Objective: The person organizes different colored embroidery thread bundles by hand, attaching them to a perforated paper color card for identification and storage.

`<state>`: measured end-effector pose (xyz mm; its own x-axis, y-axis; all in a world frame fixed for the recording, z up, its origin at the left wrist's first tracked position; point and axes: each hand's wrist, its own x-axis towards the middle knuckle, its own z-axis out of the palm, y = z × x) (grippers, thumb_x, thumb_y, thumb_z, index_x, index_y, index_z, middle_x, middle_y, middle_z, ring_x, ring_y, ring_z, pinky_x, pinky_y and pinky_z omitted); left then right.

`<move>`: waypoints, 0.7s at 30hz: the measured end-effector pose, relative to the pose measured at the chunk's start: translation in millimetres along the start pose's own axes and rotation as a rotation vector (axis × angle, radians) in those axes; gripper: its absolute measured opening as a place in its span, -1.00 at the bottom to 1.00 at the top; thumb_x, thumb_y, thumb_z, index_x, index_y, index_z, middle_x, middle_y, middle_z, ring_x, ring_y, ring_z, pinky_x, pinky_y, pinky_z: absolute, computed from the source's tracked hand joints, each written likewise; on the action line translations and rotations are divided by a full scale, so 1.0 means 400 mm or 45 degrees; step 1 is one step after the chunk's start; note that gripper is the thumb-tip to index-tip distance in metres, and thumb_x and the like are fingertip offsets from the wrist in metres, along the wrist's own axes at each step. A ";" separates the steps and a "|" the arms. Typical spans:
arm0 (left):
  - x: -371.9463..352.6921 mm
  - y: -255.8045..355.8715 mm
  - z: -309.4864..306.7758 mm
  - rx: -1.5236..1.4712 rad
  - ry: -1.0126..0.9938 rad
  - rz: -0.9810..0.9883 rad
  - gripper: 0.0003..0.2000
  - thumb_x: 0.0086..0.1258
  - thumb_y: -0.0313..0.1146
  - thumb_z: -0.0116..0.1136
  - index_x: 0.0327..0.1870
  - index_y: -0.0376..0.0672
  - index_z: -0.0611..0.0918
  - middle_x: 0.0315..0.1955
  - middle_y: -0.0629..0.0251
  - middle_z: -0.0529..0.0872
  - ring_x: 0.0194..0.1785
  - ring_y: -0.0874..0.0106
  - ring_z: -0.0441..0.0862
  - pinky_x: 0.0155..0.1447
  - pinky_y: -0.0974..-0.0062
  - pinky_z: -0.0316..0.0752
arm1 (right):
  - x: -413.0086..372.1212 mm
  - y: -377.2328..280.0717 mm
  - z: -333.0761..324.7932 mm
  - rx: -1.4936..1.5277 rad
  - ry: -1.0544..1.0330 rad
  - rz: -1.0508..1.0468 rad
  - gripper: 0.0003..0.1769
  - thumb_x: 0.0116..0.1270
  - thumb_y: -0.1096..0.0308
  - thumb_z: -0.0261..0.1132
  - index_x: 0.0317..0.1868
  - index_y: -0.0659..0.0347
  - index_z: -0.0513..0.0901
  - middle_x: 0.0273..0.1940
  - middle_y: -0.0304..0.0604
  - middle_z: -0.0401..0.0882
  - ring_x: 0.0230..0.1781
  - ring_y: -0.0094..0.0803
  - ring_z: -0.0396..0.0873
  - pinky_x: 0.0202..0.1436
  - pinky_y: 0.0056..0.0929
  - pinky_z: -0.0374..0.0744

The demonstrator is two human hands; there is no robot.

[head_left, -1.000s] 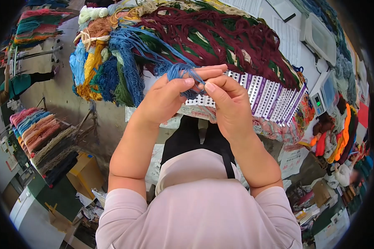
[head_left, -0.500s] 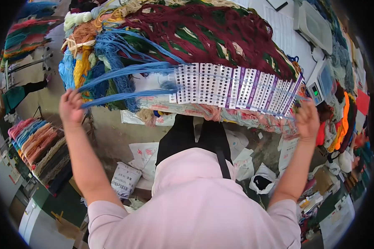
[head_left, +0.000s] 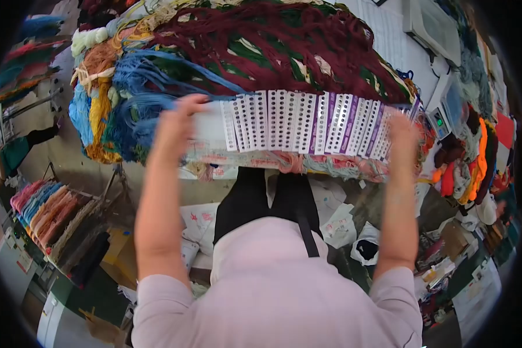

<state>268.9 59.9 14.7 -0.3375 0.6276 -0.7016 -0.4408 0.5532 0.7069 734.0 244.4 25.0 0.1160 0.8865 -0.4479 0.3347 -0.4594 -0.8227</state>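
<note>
My left hand (head_left: 182,116), smeared by motion, is at the left end of the row of white cards with dark holes (head_left: 284,119). Loose blue yarn (head_left: 148,104) lies right beside it; whether the fingers hold any of it is unclear. Over the right end of the cards is my right hand (head_left: 401,124), also blurred, its fingers not readable. Some cards have purple edges. A heap of dark red and green yarn (head_left: 272,46) lies just beyond the cards.
A device with a lit green display (head_left: 439,122) stands at the right of the table. Orange yarn (head_left: 477,165) hangs beyond it. Racks of coloured yarn (head_left: 55,206) are at the left, near a person in green (head_left: 14,156). White bags (head_left: 339,226) lie on the floor.
Both hands have moved inward, my left hand much further. The blue strands that were stretched from my left hand across the cards now lie slack and bunched at the left.
</note>
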 end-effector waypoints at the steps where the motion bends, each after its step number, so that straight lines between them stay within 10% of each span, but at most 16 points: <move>1: 0.059 -0.087 0.081 0.135 -0.022 -0.024 -0.70 0.43 -0.17 0.07 -0.02 -0.17 0.68 -0.25 0.42 0.72 -0.64 0.75 0.21 -0.58 0.70 0.10 | -0.028 0.026 0.164 -0.038 -0.136 0.012 -0.80 0.26 0.37 0.27 -0.14 0.22 0.71 -0.36 -0.32 0.63 -0.54 -0.63 0.45 -0.46 -0.57 0.46; 7: 0.248 -0.328 0.312 0.601 0.024 0.243 -0.75 0.33 -0.36 0.07 -0.08 -0.27 0.68 -0.36 0.09 0.74 -0.41 0.41 0.65 -0.26 0.43 0.52 | -0.067 0.198 0.644 -0.344 -0.232 -0.446 -0.88 0.14 0.38 0.34 -0.36 0.25 0.70 -0.38 -0.07 0.65 -0.37 -0.20 0.63 -0.25 -0.32 0.56; 12: 0.265 -0.301 0.319 0.249 -0.073 -0.016 -0.87 0.41 -0.39 0.09 -0.18 -0.21 0.65 -0.59 0.52 0.52 -0.65 0.65 0.34 -0.58 0.63 0.23 | -0.059 0.226 0.678 -0.388 -0.096 -0.395 -0.92 0.17 0.36 0.33 -0.40 0.17 0.66 -0.35 -0.15 0.63 -0.38 -0.17 0.61 -0.28 -0.27 0.54; 21: 0.279 -0.299 0.305 0.123 -0.122 -0.142 -0.87 0.26 -0.32 0.24 -0.38 -0.17 0.66 -0.61 0.50 0.55 -0.64 0.64 0.38 -0.57 0.61 0.27 | -0.106 0.228 0.639 -0.337 -0.211 -0.717 -0.83 0.19 0.44 0.31 -0.20 0.18 0.74 -0.25 -0.20 0.62 -0.42 -0.25 0.63 -0.33 -0.39 0.56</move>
<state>385.5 130.6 -137.3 -0.2079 0.6066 -0.7674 -0.3876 0.6692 0.6340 520.4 150.8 -120.7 -0.2835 0.9582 -0.0381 0.5240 0.1215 -0.8430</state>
